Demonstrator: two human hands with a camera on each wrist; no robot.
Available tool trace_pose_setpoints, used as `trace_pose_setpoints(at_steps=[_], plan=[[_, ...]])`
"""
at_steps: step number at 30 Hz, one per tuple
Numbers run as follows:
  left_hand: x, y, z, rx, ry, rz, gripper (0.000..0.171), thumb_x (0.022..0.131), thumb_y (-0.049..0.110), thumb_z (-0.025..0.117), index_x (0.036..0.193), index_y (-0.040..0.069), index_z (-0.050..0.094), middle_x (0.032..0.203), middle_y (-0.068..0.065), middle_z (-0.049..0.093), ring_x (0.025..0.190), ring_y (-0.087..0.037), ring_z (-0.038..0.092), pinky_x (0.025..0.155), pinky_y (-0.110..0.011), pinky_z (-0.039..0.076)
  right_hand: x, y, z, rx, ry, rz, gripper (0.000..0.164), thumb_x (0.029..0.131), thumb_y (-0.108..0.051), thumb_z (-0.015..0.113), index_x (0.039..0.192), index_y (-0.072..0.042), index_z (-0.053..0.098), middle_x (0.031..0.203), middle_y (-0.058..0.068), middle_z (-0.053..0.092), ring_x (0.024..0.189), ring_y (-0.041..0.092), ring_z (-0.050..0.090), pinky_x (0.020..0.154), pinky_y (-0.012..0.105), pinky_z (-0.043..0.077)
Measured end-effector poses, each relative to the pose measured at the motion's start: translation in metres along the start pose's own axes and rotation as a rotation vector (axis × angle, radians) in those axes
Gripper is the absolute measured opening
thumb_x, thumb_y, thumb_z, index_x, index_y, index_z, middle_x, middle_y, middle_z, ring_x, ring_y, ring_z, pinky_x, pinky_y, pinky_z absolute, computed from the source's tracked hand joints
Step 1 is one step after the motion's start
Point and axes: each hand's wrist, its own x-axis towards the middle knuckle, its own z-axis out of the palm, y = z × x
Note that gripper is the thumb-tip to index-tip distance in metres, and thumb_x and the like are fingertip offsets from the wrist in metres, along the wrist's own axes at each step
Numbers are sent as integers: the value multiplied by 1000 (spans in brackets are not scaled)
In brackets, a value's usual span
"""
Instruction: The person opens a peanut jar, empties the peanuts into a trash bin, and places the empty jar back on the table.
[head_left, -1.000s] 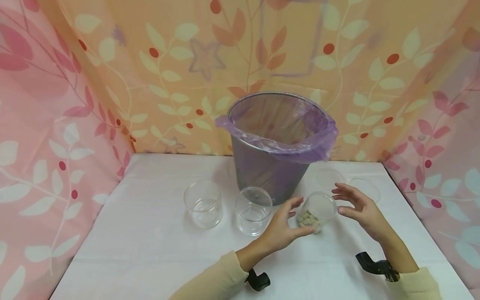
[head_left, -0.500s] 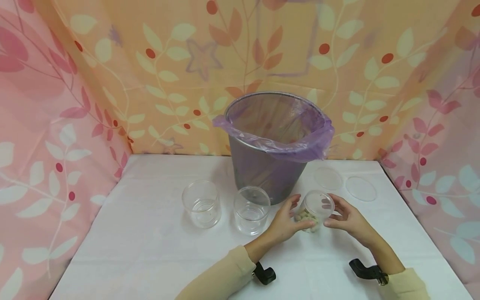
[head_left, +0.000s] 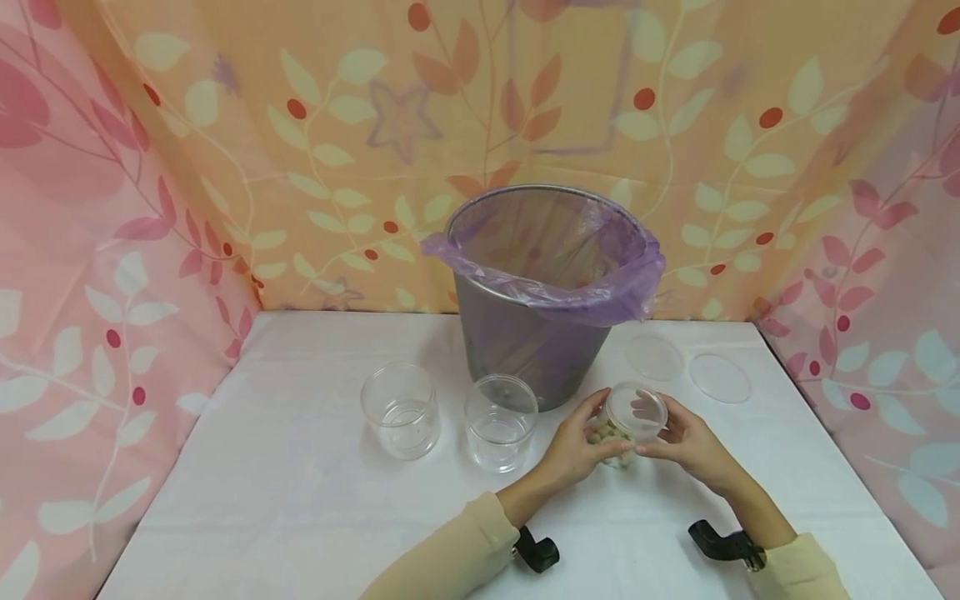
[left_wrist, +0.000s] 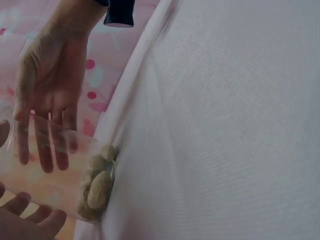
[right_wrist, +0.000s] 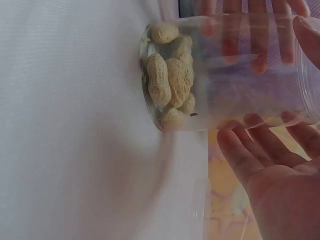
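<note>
A clear plastic jar (head_left: 636, 412) stands on the white table, right of the middle in the head view. Unshelled peanuts (right_wrist: 172, 75) cover its bottom, plain in both wrist views. My left hand (head_left: 566, 450) holds the jar's left side, thumb in front and fingers behind. On the opposite side my right hand (head_left: 693, 450) curves round the wall, its thumb near the left thumb. Through the clear wall the far fingers show in both wrist views. Whether a lid covers the jar's top, I cannot tell.
Two clear jars without visible contents, one at the left (head_left: 401, 412) and one nearer the hands (head_left: 501, 425), stand left of my left hand. Behind is a bin (head_left: 532, 350) with a purple liner (head_left: 600, 300). Two round clear lids (head_left: 654, 358) (head_left: 720, 377) lie at the back right.
My right hand has come in from the right, and its fingers now lie round the jar. The left hand has moved slightly closer against it. The jar stays on the table.
</note>
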Motion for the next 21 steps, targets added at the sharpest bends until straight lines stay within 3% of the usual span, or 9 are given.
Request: trace_pose_setpoints(at_steps=[13,21], plan=[[0,-1,3,-6,37,-36,71,83,19,78,145,22,44,144,-7,52,131,-24,52,101,-34,50,1,-1,3,-58,32,28,78,81,-3,76,146,6,33,138,27,43,118,-6,53,91,9,45],[2,0,3,-18,56,-9,71,81,15,79,143,16,46,145,-5,52,133,-24,50,102,-33,50,2,-3,3,-68,34,35,78,81,-4,76,146,4,34,137,28,44,118,-3,54,91,10,46]])
